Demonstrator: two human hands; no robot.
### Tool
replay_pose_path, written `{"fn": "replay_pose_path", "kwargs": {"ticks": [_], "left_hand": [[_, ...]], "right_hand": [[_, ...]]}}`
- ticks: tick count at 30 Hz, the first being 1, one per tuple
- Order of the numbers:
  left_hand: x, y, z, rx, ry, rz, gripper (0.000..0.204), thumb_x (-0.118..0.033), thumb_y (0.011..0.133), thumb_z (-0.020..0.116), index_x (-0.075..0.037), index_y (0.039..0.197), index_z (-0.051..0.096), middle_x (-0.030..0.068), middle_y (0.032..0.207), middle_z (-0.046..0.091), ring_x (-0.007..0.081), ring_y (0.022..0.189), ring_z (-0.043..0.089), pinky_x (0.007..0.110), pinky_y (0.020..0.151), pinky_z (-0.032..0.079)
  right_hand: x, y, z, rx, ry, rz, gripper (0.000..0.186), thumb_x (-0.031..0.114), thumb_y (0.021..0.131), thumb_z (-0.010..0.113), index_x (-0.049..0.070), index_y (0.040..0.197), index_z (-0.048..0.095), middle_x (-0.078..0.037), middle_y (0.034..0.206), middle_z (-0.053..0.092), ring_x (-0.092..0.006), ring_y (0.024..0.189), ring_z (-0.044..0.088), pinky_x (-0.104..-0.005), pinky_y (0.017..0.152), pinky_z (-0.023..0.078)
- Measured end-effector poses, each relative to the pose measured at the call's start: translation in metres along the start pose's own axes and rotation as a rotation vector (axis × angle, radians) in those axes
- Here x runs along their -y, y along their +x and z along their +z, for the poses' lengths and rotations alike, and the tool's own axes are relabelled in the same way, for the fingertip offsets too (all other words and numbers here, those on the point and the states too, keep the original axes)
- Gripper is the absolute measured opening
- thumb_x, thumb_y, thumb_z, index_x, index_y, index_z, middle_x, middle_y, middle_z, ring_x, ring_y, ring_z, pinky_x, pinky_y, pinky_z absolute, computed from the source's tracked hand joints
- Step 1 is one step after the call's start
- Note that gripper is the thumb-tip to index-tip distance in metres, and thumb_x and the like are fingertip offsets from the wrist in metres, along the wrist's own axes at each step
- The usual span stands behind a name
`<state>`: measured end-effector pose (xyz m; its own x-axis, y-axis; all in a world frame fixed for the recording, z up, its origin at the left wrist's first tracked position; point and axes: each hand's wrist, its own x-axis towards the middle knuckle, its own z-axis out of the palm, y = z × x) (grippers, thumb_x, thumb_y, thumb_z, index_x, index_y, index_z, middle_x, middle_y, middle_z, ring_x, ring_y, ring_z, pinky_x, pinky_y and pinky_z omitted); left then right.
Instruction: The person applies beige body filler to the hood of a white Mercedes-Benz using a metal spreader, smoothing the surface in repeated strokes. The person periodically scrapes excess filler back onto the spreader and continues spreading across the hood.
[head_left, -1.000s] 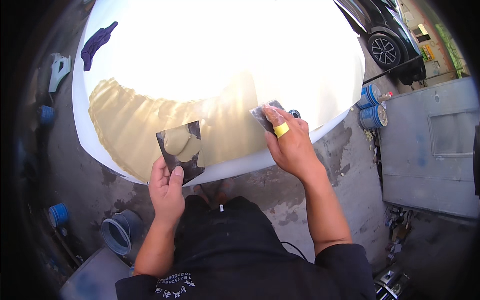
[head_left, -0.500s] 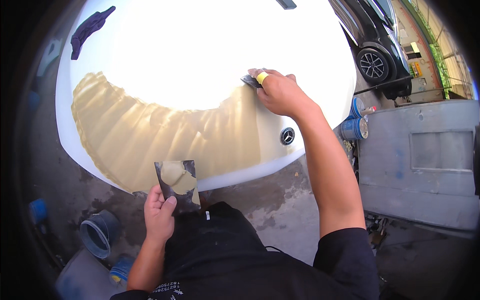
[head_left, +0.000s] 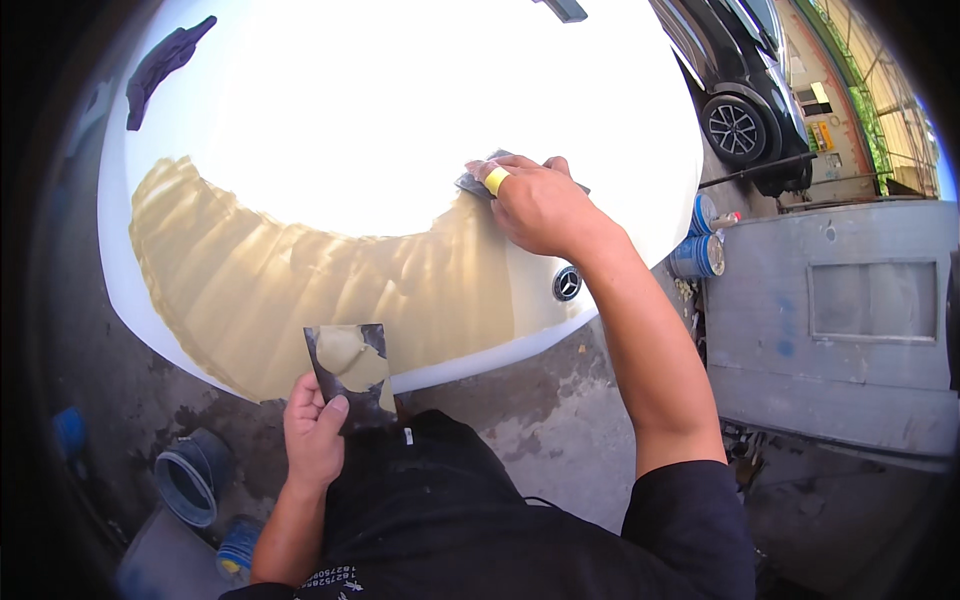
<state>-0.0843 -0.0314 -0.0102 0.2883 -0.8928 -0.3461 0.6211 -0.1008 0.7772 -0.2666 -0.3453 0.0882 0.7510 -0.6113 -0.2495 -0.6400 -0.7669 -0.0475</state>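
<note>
Before me spreads a white car hood (head_left: 560,345), glaring bright across its middle. A curved band of tan body filler (head_left: 300,300) covers its near and left part. My right hand (head_left: 540,205), with yellow tape round one finger, grips a dark flat spreader (head_left: 470,184) and presses it to the hood at the band's right end. My left hand (head_left: 318,430) holds a dark rectangular plate (head_left: 350,370) upright, thumb in front; a lump of tan filler (head_left: 350,355) sticks to it. To the right of the band is a round emblem (head_left: 567,284).
On the hood lie a dark purple cloth (head_left: 165,70) and a dark flat piece (head_left: 565,10) at the far edge. A bucket (head_left: 190,475) stands at lower left. Blue pails (head_left: 697,256), a grey panel (head_left: 830,320) and a black car (head_left: 740,100) are on the right.
My right hand and its spreader have moved a little left and nearer along the band's right end. My left hand still holds the plate; the whole view has shifted slightly.
</note>
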Motion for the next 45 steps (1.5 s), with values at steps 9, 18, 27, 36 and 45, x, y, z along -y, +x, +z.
{"fn": "replay_pose_path", "kwargs": {"ticks": [9, 18, 27, 36, 45], "left_hand": [[0.001, 0.001, -0.005, -0.01, 0.01, 0.009, 0.031, 0.002, 0.092, 0.053, 0.003, 0.123, 0.052, 0.008, 0.114, 0.065, 0.0114, 0.104, 0.06, 0.026, 0.094, 0.043], [-0.003, 0.007, 0.0, -0.007, 0.01, 0.006, 0.033, 0.003, 0.092, 0.052, 0.003, 0.124, 0.051, 0.0089, 0.115, 0.065, 0.0122, 0.106, 0.06, 0.027, 0.096, 0.043], [-0.006, 0.014, 0.002, 0.03, 0.014, -0.006, 0.032, 0.001, 0.092, 0.052, 0.002, 0.124, 0.051, 0.0092, 0.116, 0.065, 0.013, 0.107, 0.059, 0.028, 0.097, 0.043], [0.001, 0.02, 0.001, 0.052, -0.01, -0.052, 0.031, 0.001, 0.092, 0.052, 0.002, 0.122, 0.051, 0.0087, 0.114, 0.065, 0.0128, 0.106, 0.059, 0.028, 0.097, 0.043], [-0.005, 0.023, 0.014, 0.09, 0.035, -0.076, 0.033, 0.003, 0.091, 0.051, 0.002, 0.124, 0.05, 0.0104, 0.114, 0.065, 0.0143, 0.105, 0.062, 0.03, 0.097, 0.045]], "right_hand": [[-0.02, -0.023, -0.006, 0.039, 0.03, 0.126, 0.055, 0.004, 0.087, 0.047, 0.009, 0.142, 0.049, -0.02, 0.131, 0.06, -0.0307, 0.124, 0.055, -0.048, 0.099, 0.037], [-0.024, -0.014, 0.013, -0.002, 0.012, 0.168, 0.055, 0.004, 0.086, 0.041, 0.005, 0.141, 0.049, -0.015, 0.127, 0.062, -0.0294, 0.125, 0.053, -0.0509, 0.091, 0.04], [-0.012, 0.021, -0.02, 0.089, 0.075, 0.316, 0.061, 0.002, 0.087, 0.038, 0.005, 0.147, 0.042, -0.019, 0.125, 0.061, -0.0335, 0.123, 0.054, -0.0598, 0.102, 0.036], [0.011, -0.036, 0.024, 0.019, 0.219, 0.338, 0.057, 0.006, 0.086, 0.043, 0.003, 0.143, 0.045, -0.019, 0.133, 0.058, -0.0326, 0.131, 0.048, -0.0552, 0.098, 0.038], [0.034, -0.09, 0.058, -0.034, 0.279, 0.389, 0.054, 0.004, 0.087, 0.045, 0.003, 0.141, 0.048, -0.017, 0.126, 0.063, -0.0297, 0.129, 0.05, -0.0522, 0.097, 0.036]]}}
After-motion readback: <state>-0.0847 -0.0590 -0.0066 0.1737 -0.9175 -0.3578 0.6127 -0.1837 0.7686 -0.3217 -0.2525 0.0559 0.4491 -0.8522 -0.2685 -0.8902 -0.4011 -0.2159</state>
